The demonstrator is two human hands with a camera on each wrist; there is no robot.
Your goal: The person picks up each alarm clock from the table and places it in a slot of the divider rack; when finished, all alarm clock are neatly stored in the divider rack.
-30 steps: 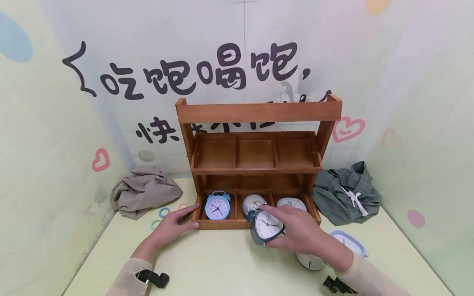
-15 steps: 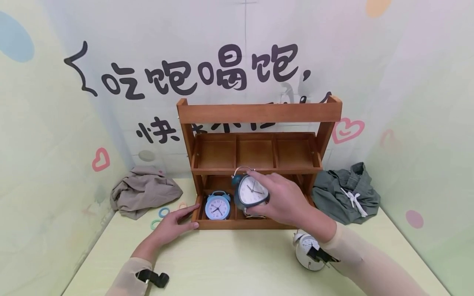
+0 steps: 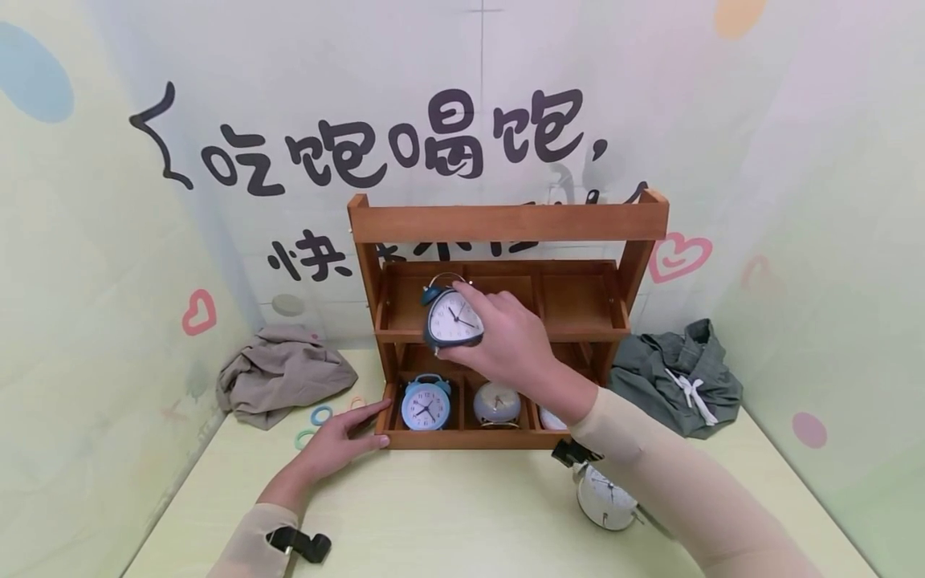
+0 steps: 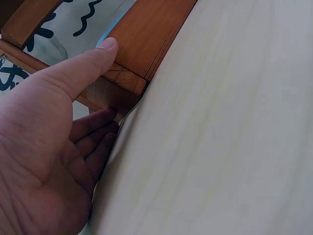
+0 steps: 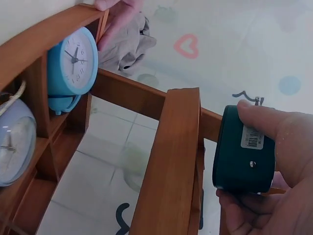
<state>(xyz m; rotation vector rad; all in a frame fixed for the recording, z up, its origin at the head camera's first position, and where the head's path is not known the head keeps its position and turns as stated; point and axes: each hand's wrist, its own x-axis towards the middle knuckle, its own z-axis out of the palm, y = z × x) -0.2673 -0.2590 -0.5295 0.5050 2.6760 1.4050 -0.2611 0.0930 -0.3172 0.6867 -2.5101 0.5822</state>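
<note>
Left side: crumpled beige cloth (image 3: pixel 283 372) on the pale green table (image 3: pixel 448 514), with pastel hair rings (image 3: pixel 320 415) just beside it. Left hand (image 3: pixel 334 445) lies flat, fingers straight, thumb along the front left corner of the brown wooden 2-tier shelf rack (image 3: pixel 506 222); it steadies the rack and grips nothing. Keep that pressure on while the other hand works above.

Lower tier, left to right: round light-blue alarm clock (image 3: pixel 425 402) in compartment 1, round silver-grey alarm clock (image 3: pixel 496 404) in compartment 2, compartment 3 mostly hidden behind the forearm.

Right hand (image 3: pixel 509 341) has fingers and thumb curled round the dark teal triangular alarm clock (image 3: pixel 450 323), held in the air at the front edge of the upper tier, between compartments 1 and 2, face tilted toward the camera. Judgement: the bell handle on top looks near the top rail, so go in low and level, feet first, clearing the divider (image 5: pixel 171 166), and let go only once it sits flat.

Right: white round alarm clock (image 3: pixel 605 498) on the table under the forearm; grey-green bundled garment (image 3: pixel 675 381) beside the rack.
</note>
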